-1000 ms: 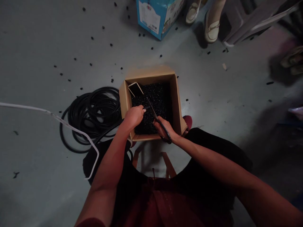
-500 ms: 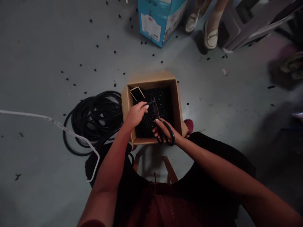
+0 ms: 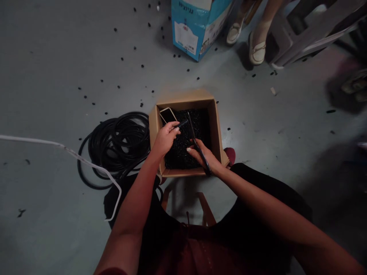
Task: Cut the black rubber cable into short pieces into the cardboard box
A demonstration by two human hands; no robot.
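My left hand (image 3: 168, 136) is closed around the end of a black rubber hose (image 3: 182, 123) above the cardboard box (image 3: 153, 126). Scissors (image 3: 192, 128) with dark handles are in my right hand (image 3: 202, 152), their blades pointing away from me, just right of the hose end. Small black cut pieces (image 3: 183, 147) fill much of the box. In its far left corner a dark flat rectangle with a pale rim (image 3: 168, 115), perhaps a phone, leans on the pieces. Between my left hand and the coil, the hose is hidden by my forearm.
A coil of black hose (image 3: 96, 147) lies on the floor left of the box. A bent white rod or cable (image 3: 86, 160) crosses at the left. Ahead are a blue carton (image 3: 186, 32), another person's feet in pale shoes (image 3: 257, 51) and a grey plastic stool (image 3: 289, 42). Small black bits dot the floor.
The scissors have turned in my right hand, so their handles now show edge-on. My left hand still holds the hose in nearly the same place. The view has shifted slightly.
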